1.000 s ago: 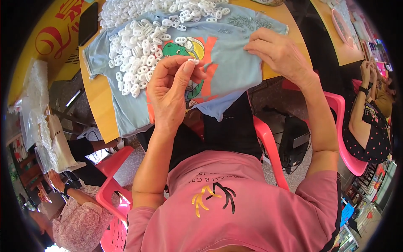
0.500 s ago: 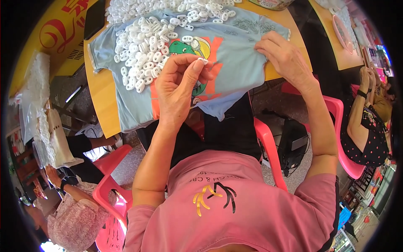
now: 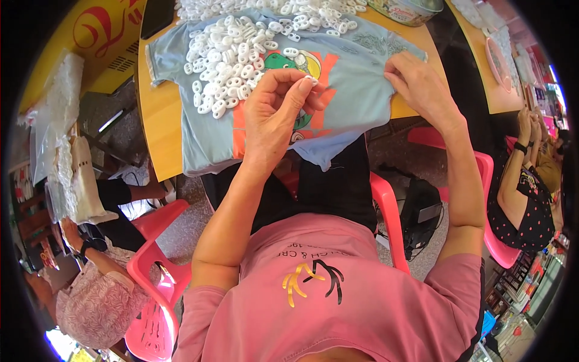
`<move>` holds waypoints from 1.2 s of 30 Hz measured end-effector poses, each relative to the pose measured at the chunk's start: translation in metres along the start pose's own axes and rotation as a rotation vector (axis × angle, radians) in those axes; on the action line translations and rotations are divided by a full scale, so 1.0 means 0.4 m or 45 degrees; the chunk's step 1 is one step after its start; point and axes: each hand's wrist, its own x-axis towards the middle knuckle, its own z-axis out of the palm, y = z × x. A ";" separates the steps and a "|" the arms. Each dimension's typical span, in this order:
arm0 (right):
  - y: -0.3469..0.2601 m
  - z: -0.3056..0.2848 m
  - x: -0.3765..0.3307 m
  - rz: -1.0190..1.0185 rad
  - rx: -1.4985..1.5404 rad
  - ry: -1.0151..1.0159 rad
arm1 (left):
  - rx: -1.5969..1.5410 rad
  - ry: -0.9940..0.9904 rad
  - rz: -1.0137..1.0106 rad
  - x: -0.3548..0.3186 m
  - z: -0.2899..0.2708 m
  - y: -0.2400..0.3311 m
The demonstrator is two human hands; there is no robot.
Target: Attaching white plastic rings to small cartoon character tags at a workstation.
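Note:
My left hand point(image 3: 276, 111) is raised over the light blue T-shirt point(image 3: 353, 78), pinching a small white oval plastic piece point(image 3: 311, 79) between thumb and forefinger. Holes show in many similar pieces, heaped as a white pile point(image 3: 226, 57) left of that hand on the cloth. Over the right part of the shirt, my right hand point(image 3: 422, 87) has its thumb and fingertips pressed together; whatever they hold, if anything, is too small to see. Just beyond its fingers lies a scatter of tiny thin metal pieces point(image 3: 377, 43).
The shirt covers much of a wooden table point(image 3: 161, 136) and hangs over its near edge. A dark phone-like object point(image 3: 159, 17) and a round tin point(image 3: 407, 11) lie at the back. Pink chairs point(image 3: 389, 208) stand close by. Other people point(image 3: 518, 187) sit at right and left.
The whole view has shifted, so table and hands appear further right. My left hand keeps its pinch on the white plastic piece. The right hand stays near the metal pieces, fingers drawn closer together.

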 end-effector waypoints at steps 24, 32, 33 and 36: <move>-0.212 0.118 0.070 0.310 1.811 0.184 | -0.055 -0.036 -0.020 0.004 -0.006 0.001; -0.213 0.121 0.069 0.268 1.696 0.192 | -0.043 -0.026 -0.012 0.003 -0.005 -0.003; -0.216 0.118 0.069 0.268 1.695 0.190 | -0.033 -0.017 -0.023 0.002 -0.006 -0.004; -0.230 0.110 0.067 0.228 1.595 0.218 | -0.023 -0.004 -0.013 0.003 -0.007 -0.008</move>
